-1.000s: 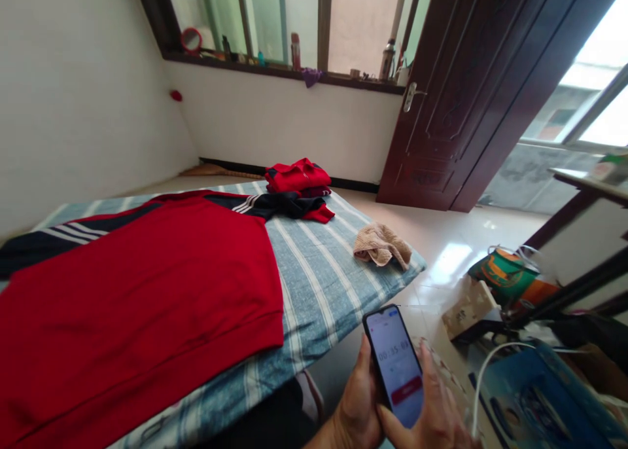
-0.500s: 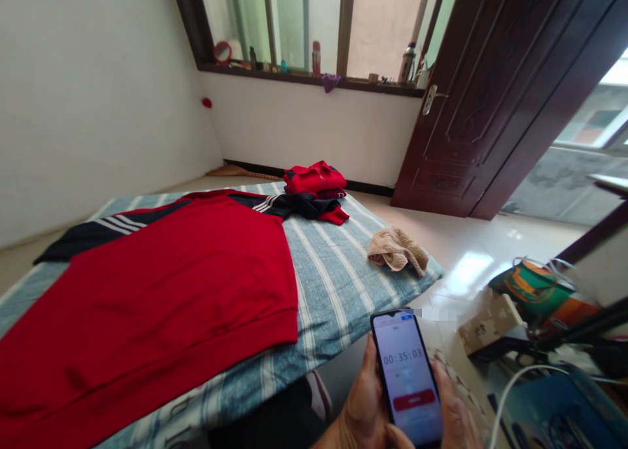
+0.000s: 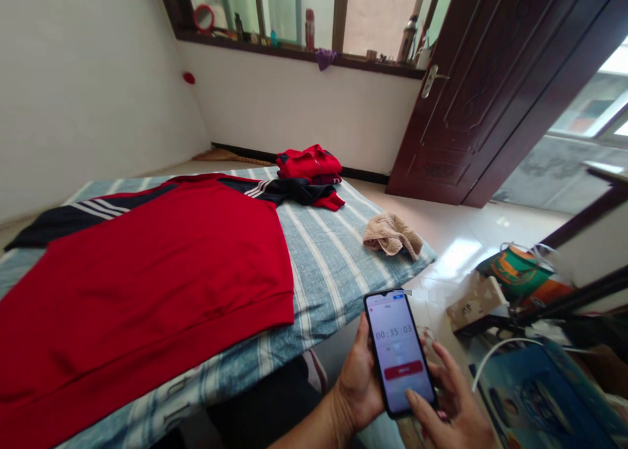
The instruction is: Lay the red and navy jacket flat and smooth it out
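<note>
A black-edged smartphone (image 3: pixel 398 351) is held low in front of me, its screen lit with a timer reading 00:35:03 above a red button. My left hand (image 3: pixel 360 383) is closed around the phone's left side. At the lower right edge, my right hand (image 3: pixel 454 403) also grips it, the thumb lying on the lower screen and the fingers curled beside the edge. A red sweatshirt (image 3: pixel 186 266) with dark, white-striped sleeves lies spread out on the bed, left of my hands.
Folded red clothes (image 3: pixel 309 164) sit at the far end of the blue striped bedsheet (image 3: pixel 324 246). A beige cloth (image 3: pixel 391 233) lies near its right corner. Right of my hands are a patterned box (image 3: pixel 475 305), a green-orange bag (image 3: pixel 520 269) and a white cable (image 3: pixel 490 357).
The phone and both hands have shifted slightly up and left in the view. My right thumb has come over the lower screen. The whole scene has also shifted up a little.
</note>
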Available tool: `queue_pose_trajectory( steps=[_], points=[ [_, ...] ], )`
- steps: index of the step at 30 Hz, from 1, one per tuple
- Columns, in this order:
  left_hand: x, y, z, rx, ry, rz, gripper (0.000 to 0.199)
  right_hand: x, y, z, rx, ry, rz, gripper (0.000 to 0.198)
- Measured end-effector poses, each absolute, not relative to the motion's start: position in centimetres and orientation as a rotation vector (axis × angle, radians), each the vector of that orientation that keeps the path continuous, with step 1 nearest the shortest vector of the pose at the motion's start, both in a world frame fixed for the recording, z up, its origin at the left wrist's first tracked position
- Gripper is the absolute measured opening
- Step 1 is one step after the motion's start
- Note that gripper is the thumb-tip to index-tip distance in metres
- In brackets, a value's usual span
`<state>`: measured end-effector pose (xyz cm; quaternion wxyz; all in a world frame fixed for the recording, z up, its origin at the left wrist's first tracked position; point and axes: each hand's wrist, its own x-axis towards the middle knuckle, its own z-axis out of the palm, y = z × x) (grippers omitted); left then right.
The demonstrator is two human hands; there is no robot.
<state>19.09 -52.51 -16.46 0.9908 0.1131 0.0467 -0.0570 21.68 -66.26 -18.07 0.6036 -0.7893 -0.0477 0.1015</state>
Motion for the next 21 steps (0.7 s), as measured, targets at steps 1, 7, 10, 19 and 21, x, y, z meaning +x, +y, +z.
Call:
queue_pose_trajectory(
  steps=[1,7,10,19,21],
  points=[
    [19.1,-52.5,-16.5,0.233,0.109,-0.115,0.086,21.9,-66.4,-17.9,-1.732,-0.108,0.334,0.091],
    [19.4,-52.6,-16.9,0.219,0.129,-0.090,0.081,22.5,-67.1,-17.5,-1.389,-0.069,0.546,0.087],
    [19.6,-52.6,-16.9,0.216,0.132,-0.093,0.081,22.3,-67.1,-17.7,-1.390,-0.068,0.554,0.089],
    [19.6,-53.0,-17.2,0.257,0.152,-0.111,0.080,22.5,-65.5,-18.3,-1.486,0.097,0.476,0.092],
    [19.6,-53.1,-17.4,0.263,0.161,-0.109,0.079,22.6,-65.3,-18.6,-1.508,0.120,0.454,0.088]
  ],
)
